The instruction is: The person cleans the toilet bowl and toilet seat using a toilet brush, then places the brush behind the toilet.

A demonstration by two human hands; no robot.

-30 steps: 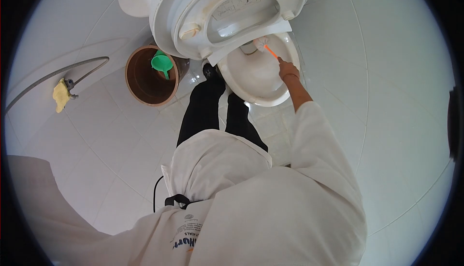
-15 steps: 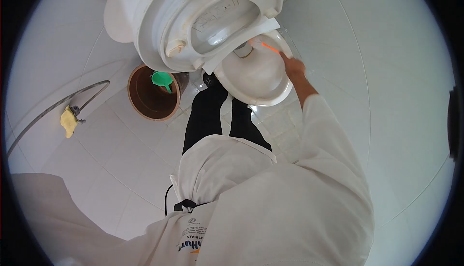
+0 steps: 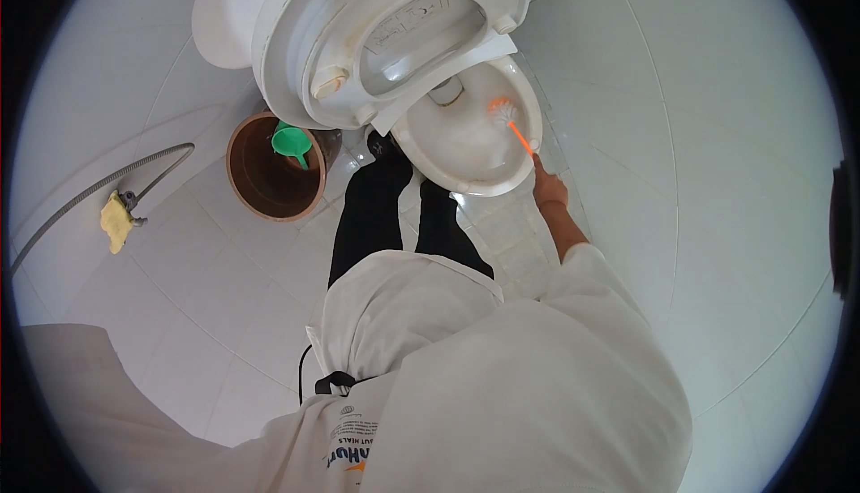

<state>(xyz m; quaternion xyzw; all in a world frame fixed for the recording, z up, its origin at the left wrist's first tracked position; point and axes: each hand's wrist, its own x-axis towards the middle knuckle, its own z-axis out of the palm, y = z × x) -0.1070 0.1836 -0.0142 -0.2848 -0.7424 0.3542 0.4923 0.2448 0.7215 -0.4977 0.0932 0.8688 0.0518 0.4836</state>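
Note:
My right hand (image 3: 550,187) is closed round the handle of an orange toilet brush (image 3: 520,135) at the right rim of the toilet bowl (image 3: 439,154). The brush's white and orange bristle head lies over the inside of the white bowl, toward its right side. Above the bowl, the toilet seat and lid (image 3: 333,56) stand raised, with their undersides facing me. My left hand does not show; only the left sleeve appears at the lower left.
Left of my legs stands a brown bucket (image 3: 235,175) with a green dipper (image 3: 291,142) in it. On the left wall, a yellow cloth (image 3: 115,222) hangs by a tap with a metal hose (image 3: 98,183). Tiled walls close in on both sides.
My right hand has drawn the toilet brush back toward me, from near the bowl's drain to its right side. The bristle head now shows more fully.

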